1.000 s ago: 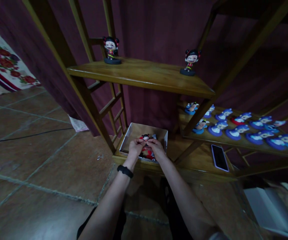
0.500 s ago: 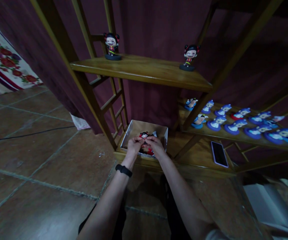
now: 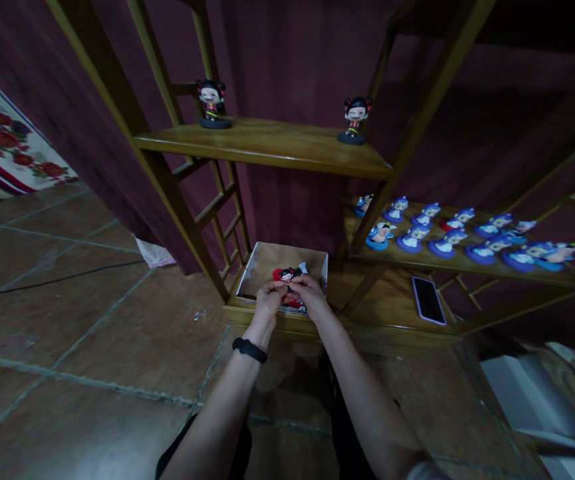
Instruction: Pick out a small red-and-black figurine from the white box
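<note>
Both my hands meet over a shallow white-edged cardboard box (image 3: pixel 250 272) on the low wooden shelf. Between their fingertips is a small figurine (image 3: pixel 287 275) with black hair buns and a pale face. My left hand (image 3: pixel 270 297) pinches it from the left, its wrist in a black band. From the other side my right hand (image 3: pixel 310 293) grips it, fingers bent. Red and dark pieces (image 3: pixel 294 303) lie in the box beneath, partly covered by the hands. The figurine's lower part is hidden by my fingers.
Two similar black-haired figurines stand on the upper shelf (image 3: pixel 267 141), one left (image 3: pixel 211 103), one right (image 3: pixel 356 120). Several blue-and-white figurines (image 3: pixel 412 238) fill the right shelf. A phone (image 3: pixel 428 300) lies below them. Wooden posts frame the box; a grey box (image 3: pixel 537 400) sits at lower right.
My view has shifted a little to the right, so the shelves appear further left. Both hands stay on the figurine over the box, and it sits slightly lower in view.
</note>
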The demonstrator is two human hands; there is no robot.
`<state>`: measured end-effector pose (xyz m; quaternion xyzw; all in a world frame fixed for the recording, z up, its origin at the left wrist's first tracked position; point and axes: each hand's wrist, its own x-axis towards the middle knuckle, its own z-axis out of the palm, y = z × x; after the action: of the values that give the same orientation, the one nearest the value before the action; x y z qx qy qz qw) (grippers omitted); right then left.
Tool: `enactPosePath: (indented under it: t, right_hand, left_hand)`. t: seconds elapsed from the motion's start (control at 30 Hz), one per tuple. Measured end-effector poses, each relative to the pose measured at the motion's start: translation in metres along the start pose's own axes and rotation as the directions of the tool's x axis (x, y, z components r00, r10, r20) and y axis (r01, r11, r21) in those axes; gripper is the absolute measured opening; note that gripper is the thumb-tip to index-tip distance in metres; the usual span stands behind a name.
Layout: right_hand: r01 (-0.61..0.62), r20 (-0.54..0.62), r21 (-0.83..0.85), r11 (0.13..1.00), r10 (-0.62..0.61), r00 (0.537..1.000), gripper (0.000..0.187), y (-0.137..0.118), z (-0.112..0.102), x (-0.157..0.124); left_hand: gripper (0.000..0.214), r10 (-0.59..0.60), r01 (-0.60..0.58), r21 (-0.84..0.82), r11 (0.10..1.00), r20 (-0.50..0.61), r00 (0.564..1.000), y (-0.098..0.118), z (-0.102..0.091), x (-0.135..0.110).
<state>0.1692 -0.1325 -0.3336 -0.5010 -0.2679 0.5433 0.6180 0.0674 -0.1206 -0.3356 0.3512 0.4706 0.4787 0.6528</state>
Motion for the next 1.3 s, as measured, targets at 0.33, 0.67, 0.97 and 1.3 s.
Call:
enactPosePath:
  t: [0.33, 0.67, 0.97, 1.3]
  right_hand:
    - [0.009, -0.008, -0.005, 1.000, -0.009, 1.000, 0.023, -0.0041, -0.0048, -0.0007]
    - [0.010, -0.015, -0.005, 1.000, -0.010, 1.000, 0.023, -0.0062, -0.0034, -0.0044]
    - [-0.009, -0.044, -0.013, 1.000, 0.009, 0.999, 0.024, -0.0053, -0.0054, -0.0042]
    - [-0.011, -0.018, -0.018, 1.000, 0.011, 1.000, 0.024, -0.0069, -0.0012, -0.0046]
  left_hand:
    - [0.017, -0.043, 0.043, -0.026, 0.999, 0.012, 0.999, 0.0006, 0.0046, 0.0049]
    - [0.015, -0.066, 0.066, -0.023, 0.998, 0.009, 0.998, 0.0002, 0.0071, 0.0078]
    - [0.015, -0.059, 0.059, -0.011, 0.998, -0.006, 0.998, 0.0004, 0.0083, 0.0075]
    - [0.015, -0.061, 0.062, -0.042, 0.997, 0.007, 0.998, 0.0072, 0.0058, 0.0068]
